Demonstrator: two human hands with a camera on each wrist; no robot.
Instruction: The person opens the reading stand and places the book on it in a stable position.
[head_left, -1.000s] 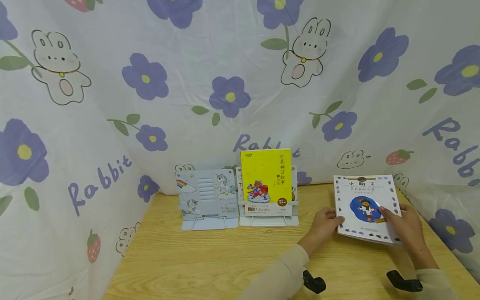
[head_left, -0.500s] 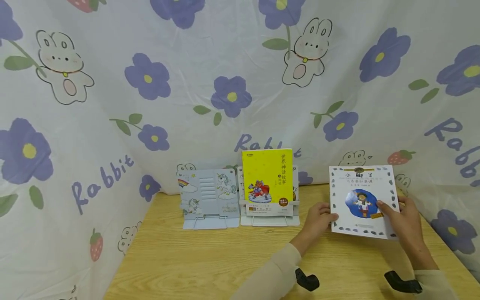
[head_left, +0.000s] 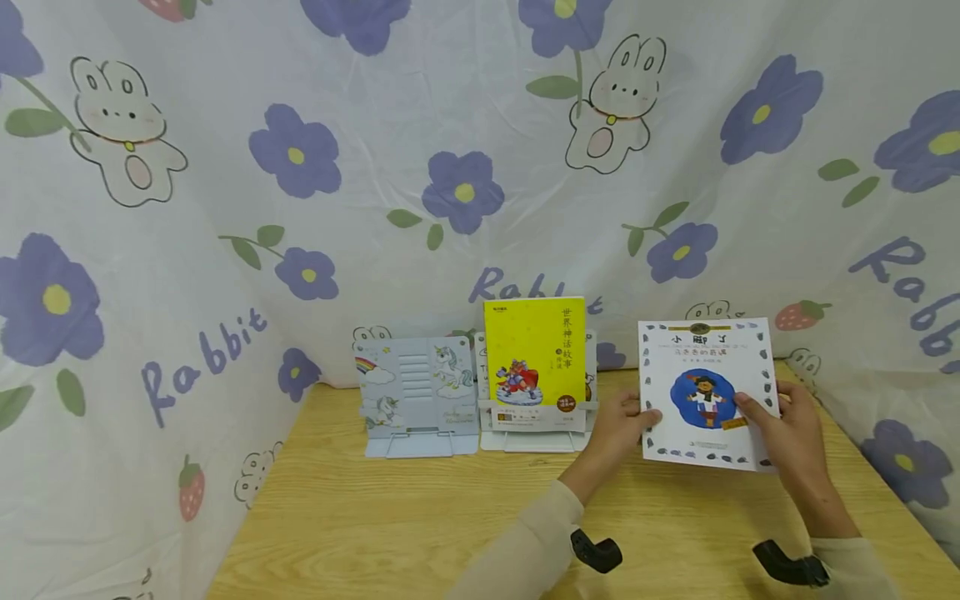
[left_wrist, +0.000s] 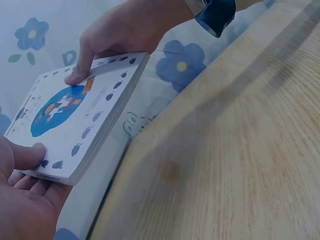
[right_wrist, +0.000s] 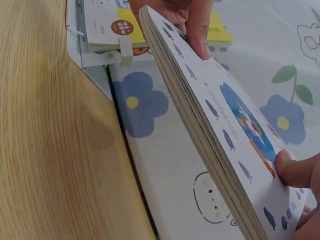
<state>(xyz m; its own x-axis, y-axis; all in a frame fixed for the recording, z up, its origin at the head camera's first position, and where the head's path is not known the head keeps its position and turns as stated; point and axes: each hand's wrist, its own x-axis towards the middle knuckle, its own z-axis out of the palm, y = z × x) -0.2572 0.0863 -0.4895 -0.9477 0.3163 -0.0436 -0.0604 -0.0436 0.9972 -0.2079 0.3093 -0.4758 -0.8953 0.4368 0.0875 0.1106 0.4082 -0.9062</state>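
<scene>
A white book (head_left: 678, 433) with a blue oval picture and a border of small footprints is held up above the right part of the table, its cover facing me. My left hand (head_left: 617, 427) grips its left edge, thumb on the cover and fingers behind. On the opposite edge my right hand (head_left: 797, 433) holds the book, the thumb lying beside the picture. In the right wrist view the thick page block of the book (right_wrist: 200, 130) shows along its lower side, apart from the table.
Left of the hands, a yellow book (head_left: 532, 342) leans on a white book stand (head_left: 536, 442). Beside it stands a pale blue bookstand (head_left: 418, 396) with unicorns, bearing no book. A flowered curtain (head_left: 375, 250) hangs behind the wooden table (head_left: 420, 525).
Both hands have lifted the white book and carried it left, towards the yellow book. Its cover has tilted more upright. The two stands stay where they were.
</scene>
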